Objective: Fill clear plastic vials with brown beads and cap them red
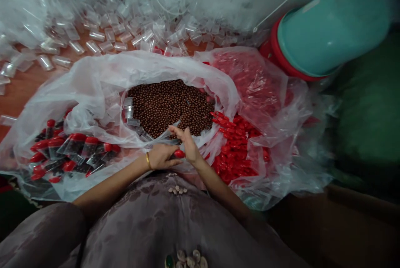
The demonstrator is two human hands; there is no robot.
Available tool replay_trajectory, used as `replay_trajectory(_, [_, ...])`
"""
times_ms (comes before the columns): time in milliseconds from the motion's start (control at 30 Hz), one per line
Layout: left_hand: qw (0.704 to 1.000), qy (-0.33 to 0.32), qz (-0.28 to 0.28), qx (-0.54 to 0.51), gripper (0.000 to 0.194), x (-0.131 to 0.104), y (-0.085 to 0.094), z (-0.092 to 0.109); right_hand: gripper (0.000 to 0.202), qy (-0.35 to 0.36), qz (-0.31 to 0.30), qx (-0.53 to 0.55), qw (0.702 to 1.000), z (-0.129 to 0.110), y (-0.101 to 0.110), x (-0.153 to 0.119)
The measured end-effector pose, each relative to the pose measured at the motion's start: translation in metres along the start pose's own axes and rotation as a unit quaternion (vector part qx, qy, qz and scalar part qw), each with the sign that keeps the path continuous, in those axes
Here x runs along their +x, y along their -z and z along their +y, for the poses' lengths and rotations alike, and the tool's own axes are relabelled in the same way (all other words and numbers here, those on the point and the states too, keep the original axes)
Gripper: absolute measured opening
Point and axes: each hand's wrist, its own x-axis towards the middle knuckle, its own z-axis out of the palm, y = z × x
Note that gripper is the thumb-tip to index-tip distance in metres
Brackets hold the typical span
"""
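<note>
My left hand [161, 156], with a gold bangle on its wrist, is closed around a small container, most of it hidden by the fingers. Its red cap [179, 154] shows between my two hands. My right hand [189, 146] is right beside the cap, palm turned toward it and fingers stretched out; whether it touches the cap I cannot tell. Just beyond both hands, small brown balls [170, 105] fill the opening of a white plastic bag [103, 66]. Several clear containers [128, 110] lie at the left edge of the balls.
Loose red caps [234, 147] are heaped on the right by a clear bag of red pieces [250, 76]. Filled red-capped containers [75, 149] lie in a pile on the left. Clear containers [93, 46] scatter across the back. A teal bucket [331, 31] is at the back right.
</note>
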Motion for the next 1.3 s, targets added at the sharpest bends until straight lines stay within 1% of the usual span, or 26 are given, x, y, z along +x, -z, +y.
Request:
replay_trajectory(33, [0.999,0.022,0.032,0.003,0.034,-0.014,0.003,-0.007,0.074,-0.006,0.053,-0.013,0.998,0.003,0.008,0.006])
replay_trajectory(67, [0.996,0.055,0.067,0.011,0.034,-0.031,0.007,-0.015,0.071,-0.009,0.119,-0.058,0.991,0.006,0.020,0.012])
replay_trajectory(100, [0.989,0.100,0.103,0.028,0.034,-0.052,0.012,-0.025,0.062,-0.001,0.189,-0.134,0.973,0.009,0.036,0.017])
replay_trajectory(133, [0.976,0.157,0.140,0.053,0.033,-0.075,0.018,-0.036,0.055,0.001,0.234,-0.237,0.943,0.012,0.055,0.022])
replay_trajectory(167, [0.954,0.230,0.173,0.085,0.033,-0.099,0.025,-0.047,0.049,-0.022,0.256,-0.340,0.905,0.016,0.074,0.026])
replay_trajectory(200, [0.922,0.311,0.197,0.120,0.033,-0.122,0.032,-0.058,0.045,-0.072,0.277,-0.422,0.860,0.020,0.092,0.028])
replay_trajectory(233, [0.880,0.394,0.213,0.159,0.032,-0.145,0.040,-0.068,0.043,-0.121,0.287,-0.479,0.821,0.024,0.107,0.030])
replay_trajectory(267, [0.839,0.461,0.217,0.192,0.032,-0.164,0.046,-0.076,0.041,-0.157,0.275,-0.518,0.795,0.029,0.119,0.031])
replay_trajectory(300, [0.801,0.513,0.221,0.218,0.034,-0.179,0.053,-0.082,0.040,-0.180,0.258,-0.543,0.779,0.033,0.126,0.033])
replay_trajectory(333, [0.771,0.544,0.228,0.240,0.036,-0.189,0.058,-0.085,0.039,-0.188,0.238,-0.559,0.772,0.038,0.130,0.034])
replay_trajectory(367, [0.753,0.553,0.242,0.260,0.039,-0.193,0.061,-0.085,0.038,-0.183,0.219,-0.571,0.769,0.041,0.131,0.036])
replay_trajectory(400, [0.744,0.546,0.266,0.278,0.043,-0.192,0.064,-0.084,0.036,-0.170,0.208,-0.580,0.769,0.044,0.130,0.037])
replay_trajectory(467, [0.748,0.493,0.319,0.308,0.047,-0.174,0.067,-0.079,0.035,-0.131,0.204,-0.589,0.771,0.047,0.124,0.038])
replay_trajectory(500, [0.761,0.458,0.335,0.314,0.045,-0.159,0.067,-0.077,0.035,-0.109,0.208,-0.587,0.775,0.047,0.119,0.037])
replay_trajectory(567, [0.800,0.398,0.329,0.305,0.036,-0.125,0.070,-0.077,0.039,-0.074,0.221,-0.565,0.791,0.048,0.109,0.033])
replay_trajectory(633, [0.839,0.355,0.296,0.288,0.034,-0.092,0.076,-0.084,0.045,-0.052,0.230,-0.521,0.820,0.052,0.096,0.026])
replay_trajectory(700, [0.865,0.323,0.264,0.281,0.037,-0.064,0.085,-0.099,0.050,-0.041,0.231,-0.461,0.856,0.061,0.081,0.017])
replay_trajectory(800, [0.900,0.259,0.200,0.287,0.037,-0.037,0.103,-0.129,0.053,-0.006,0.222,-0.376,0.899,0.083,0.060,0.008])
replay_trajectory(867, [0.923,0.212,0.137,0.289,0.034,-0.026,0.115,-0.147,0.052,0.037,0.216,-0.349,0.911,0.097,0.050,0.005])
replay_trajectory(933, [0.938,0.182,0.086,0.283,0.028,-0.017,0.123,-0.156,0.049,0.070,0.219,-0.346,0.910,0.107,0.044,0.006])
replay_trajectory(1000, [0.948,0.177,0.067,0.257,0.023,-0.006,0.126,-0.153,0.048,0.083,0.231,-0.349,0.904,0.112,0.041,0.009])
replay_trajectory(1067, [0.956,0.197,0.076,0.206,0.034,0.008,0.121,-0.141,0.047,0.085,0.248,-0.351,0.899,0.113,0.039,0.011])
replay_trajectory(1133, [0.953,0.249,0.093,0.145,0.050,0.026,0.110,-0.125,0.046,0.086,0.265,-0.353,0.893,0.112,0.038,0.013])
replay_trajectory(1167, [0.948,0.282,0.088,0.116,0.051,0.036,0.104,-0.118,0.046,0.085,0.274,-0.354,0.890,0.112,0.038,0.014])
replay_trajectory(1233, [0.934,0.349,0.041,0.070,0.041,0.057,0.090,-0.107,0.045,0.082,0.285,-0.356,0.886,0.113,0.037,0.014])
replay_trajectory(1300, [0.918,0.395,-0.008,0.040,0.039,0.076,0.079,-0.102,0.044,0.079,0.289,-0.360,0.884,0.114,0.036,0.014])
